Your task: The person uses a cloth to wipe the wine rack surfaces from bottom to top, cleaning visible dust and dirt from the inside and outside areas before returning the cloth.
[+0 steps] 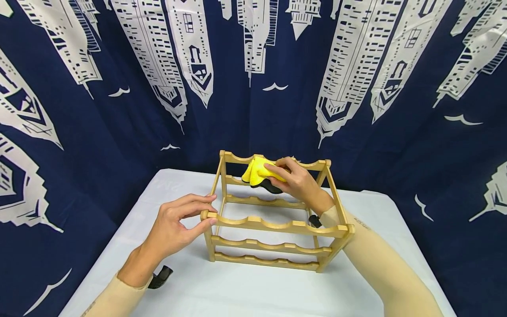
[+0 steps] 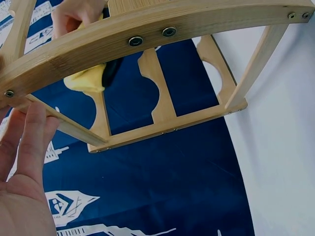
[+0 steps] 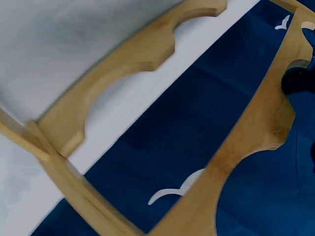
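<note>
A light wooden wine rack (image 1: 257,222) with scalloped rails stands on the white-covered table. At its front left top corner my left hand (image 1: 174,226) holds the frame, thumb at the front and fingers over the side rail. My right hand (image 1: 298,179) reaches across the rack and pinches a yellow cloth (image 1: 261,171) with a dark underside at the back top rail. In the left wrist view, fingers of the left hand (image 2: 29,162) lie at a rack bar, and the yellow cloth (image 2: 86,78) hangs beyond. The right wrist view shows scalloped rails (image 3: 256,132); the right hand is outside it.
The white table (image 1: 277,293) extends around the rack. Behind and beside it hangs a dark blue curtain (image 1: 253,119) with white buildings and birds. A black wrist device (image 1: 160,277) shows by the left wrist, another (image 1: 314,221) by the right. The right forearm passes over the rack's right side.
</note>
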`<state>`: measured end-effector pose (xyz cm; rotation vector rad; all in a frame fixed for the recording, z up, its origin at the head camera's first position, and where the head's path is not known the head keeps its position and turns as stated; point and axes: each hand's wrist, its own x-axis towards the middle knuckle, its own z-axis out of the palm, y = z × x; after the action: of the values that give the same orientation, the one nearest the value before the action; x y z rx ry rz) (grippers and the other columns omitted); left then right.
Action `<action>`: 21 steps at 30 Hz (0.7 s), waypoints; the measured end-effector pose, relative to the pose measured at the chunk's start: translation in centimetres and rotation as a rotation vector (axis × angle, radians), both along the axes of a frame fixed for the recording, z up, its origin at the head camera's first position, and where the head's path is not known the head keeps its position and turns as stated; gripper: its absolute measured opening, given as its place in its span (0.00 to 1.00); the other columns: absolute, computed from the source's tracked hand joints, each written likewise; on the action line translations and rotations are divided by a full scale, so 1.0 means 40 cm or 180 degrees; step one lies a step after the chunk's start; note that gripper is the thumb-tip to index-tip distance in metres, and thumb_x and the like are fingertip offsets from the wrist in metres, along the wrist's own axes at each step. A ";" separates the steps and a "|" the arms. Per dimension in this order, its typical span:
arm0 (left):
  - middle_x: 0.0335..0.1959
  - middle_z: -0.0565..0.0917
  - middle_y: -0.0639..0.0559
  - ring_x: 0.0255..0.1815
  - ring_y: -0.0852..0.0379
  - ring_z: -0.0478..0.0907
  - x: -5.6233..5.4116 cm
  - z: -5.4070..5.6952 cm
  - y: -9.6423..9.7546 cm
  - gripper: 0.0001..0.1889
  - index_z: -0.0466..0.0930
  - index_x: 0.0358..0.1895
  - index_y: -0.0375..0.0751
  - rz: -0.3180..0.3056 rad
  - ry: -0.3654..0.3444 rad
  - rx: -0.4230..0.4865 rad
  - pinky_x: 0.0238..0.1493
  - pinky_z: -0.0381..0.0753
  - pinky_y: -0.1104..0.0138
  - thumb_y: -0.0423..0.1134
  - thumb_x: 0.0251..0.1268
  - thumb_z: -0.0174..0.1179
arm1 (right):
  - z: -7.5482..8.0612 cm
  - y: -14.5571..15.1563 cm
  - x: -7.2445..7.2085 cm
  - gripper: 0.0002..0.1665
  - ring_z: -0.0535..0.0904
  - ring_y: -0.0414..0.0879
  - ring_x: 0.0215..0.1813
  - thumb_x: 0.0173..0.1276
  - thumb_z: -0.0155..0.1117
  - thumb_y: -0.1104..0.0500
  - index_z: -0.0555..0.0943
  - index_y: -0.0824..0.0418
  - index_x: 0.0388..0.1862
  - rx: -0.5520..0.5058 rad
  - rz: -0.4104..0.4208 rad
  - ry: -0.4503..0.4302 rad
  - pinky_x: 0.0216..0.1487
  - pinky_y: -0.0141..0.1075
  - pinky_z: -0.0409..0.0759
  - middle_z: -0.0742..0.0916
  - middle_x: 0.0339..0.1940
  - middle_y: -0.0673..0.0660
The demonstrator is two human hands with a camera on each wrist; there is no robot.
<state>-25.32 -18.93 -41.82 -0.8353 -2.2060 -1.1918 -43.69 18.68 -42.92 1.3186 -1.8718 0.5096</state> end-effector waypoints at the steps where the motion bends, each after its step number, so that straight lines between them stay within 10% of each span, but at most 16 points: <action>1: 0.60 0.97 0.56 0.62 0.57 0.96 0.001 -0.001 0.000 0.18 0.98 0.51 0.56 0.0001 0.0001 0.0001 0.63 0.93 0.73 0.30 0.63 0.88 | 0.002 -0.005 -0.003 0.33 0.85 0.54 0.44 0.70 0.88 0.68 0.91 0.61 0.73 0.0029 -0.0025 0.0042 0.42 0.40 0.91 0.88 0.51 0.65; 21: 0.58 0.98 0.54 0.64 0.60 0.95 0.000 0.000 0.004 0.18 0.99 0.51 0.53 -0.0025 0.0008 0.0116 0.61 0.94 0.71 0.29 0.62 0.88 | -0.043 0.047 0.032 0.28 0.88 0.59 0.38 0.67 0.87 0.70 0.91 0.65 0.66 -0.0273 -0.0896 0.0157 0.37 0.49 0.95 0.87 0.48 0.69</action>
<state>-25.30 -18.75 -41.80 -0.8311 -2.1744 -1.2304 -42.40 20.57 -44.63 0.9826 -1.9322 0.4013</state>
